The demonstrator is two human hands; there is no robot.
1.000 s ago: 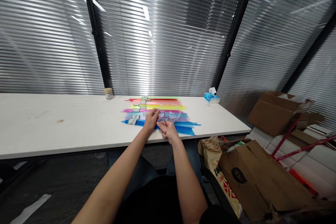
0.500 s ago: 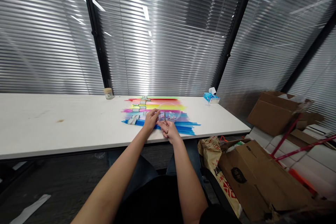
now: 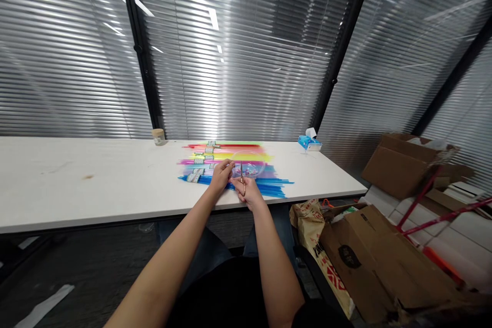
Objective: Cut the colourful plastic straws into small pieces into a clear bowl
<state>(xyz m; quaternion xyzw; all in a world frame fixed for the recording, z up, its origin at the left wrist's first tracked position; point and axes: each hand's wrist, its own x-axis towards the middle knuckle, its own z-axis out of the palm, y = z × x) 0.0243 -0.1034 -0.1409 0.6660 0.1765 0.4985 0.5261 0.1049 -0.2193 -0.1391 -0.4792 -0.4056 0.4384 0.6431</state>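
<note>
With the right hand (image 3: 250, 192) closed on the scissors (image 3: 242, 180) and the left hand (image 3: 222, 174) curled beside the blades, its hold too small to tell, snipping looked best kept low over the clear bowl (image 3: 258, 163) on the coloured straws (image 3: 215, 156).
</note>
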